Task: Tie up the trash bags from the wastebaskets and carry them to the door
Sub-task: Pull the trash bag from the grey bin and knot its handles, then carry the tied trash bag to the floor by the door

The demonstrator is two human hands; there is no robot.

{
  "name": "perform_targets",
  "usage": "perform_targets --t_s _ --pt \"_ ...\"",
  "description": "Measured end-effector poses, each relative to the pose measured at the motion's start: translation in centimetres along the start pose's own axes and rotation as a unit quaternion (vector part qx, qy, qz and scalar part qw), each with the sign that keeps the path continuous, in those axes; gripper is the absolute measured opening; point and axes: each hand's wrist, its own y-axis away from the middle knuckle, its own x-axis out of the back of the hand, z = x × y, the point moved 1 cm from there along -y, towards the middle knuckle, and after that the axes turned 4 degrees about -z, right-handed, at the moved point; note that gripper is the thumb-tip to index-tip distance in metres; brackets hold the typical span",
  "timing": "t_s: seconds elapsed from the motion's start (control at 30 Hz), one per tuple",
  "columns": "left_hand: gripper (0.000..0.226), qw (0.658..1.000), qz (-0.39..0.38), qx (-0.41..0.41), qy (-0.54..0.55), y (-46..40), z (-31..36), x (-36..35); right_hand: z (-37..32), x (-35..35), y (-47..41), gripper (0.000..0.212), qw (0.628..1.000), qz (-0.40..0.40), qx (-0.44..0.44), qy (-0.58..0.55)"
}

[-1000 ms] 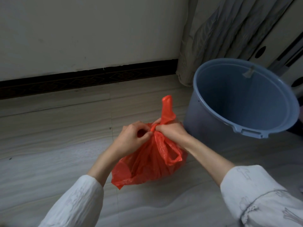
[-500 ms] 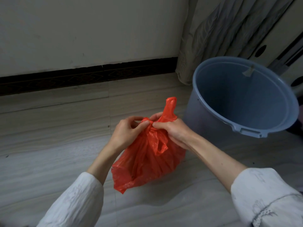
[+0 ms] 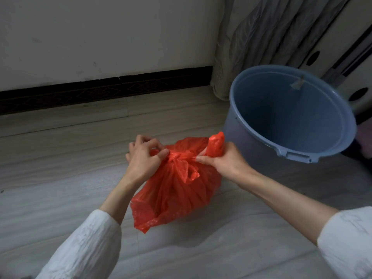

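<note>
On the wood floor [image 3: 60, 154], just left of the blue wastebasket [image 3: 251, 141], sits the red trash bag [image 3: 177, 194], a knot at its top. Left hand [image 3: 143, 158] is closed on one bag end left of the knot; right hand [image 3: 227, 162] pinches the other end, which sticks up.

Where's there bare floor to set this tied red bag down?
Bare floor runs left of the red bag up to the black baseboard, and below it between the sleeves. Crowded on the right: blue wastebasket and curtain.
</note>
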Motion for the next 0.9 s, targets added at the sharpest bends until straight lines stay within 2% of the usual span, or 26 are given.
perform_targets --t_s 0.2,0.4,0.5,0.6,0.7,0.8,0.9 --pt "0.019 1.0 -0.001 0.012 0.026 -0.7 -0.8 -0.2 1.6 1.4 0.8 0.015 0.997 0.0 -0.075 -0.035" --pt "0.014 0.999 0.014 0.026 0.014 -0.8 -2.0 -0.9 2.7 1.6 1.8 0.013 0.993 -0.016 -0.106 -0.04" --pt "0.012 0.998 -0.044 0.024 -0.046 -0.2 -0.9 0.8 1.2 1.6 2.8 0.013 0.99 -0.043 -0.122 -0.06" --pt "0.013 0.989 -0.118 0.053 -0.075 1.6 2.0 3.1 -2.6 0.4 4.1 0.021 0.987 -0.094 -0.126 -0.039" --pt "0.013 0.974 -0.18 0.086 -0.108 4.5 6.8 5.4 -8.4 0.8 6.3 0.027 0.983 -0.107 -0.146 -0.038" --pt "0.011 0.967 -0.216 0.087 -0.102 7.1 11.8 9.1 -14.2 3.2 9.3 0.027 0.974 -0.111 -0.178 -0.08" --pt "0.015 0.952 -0.272 0.077 -0.117 10.2 17.7 14.5 -20.2 7.0 13.2 0.024 0.975 -0.119 -0.183 -0.033"
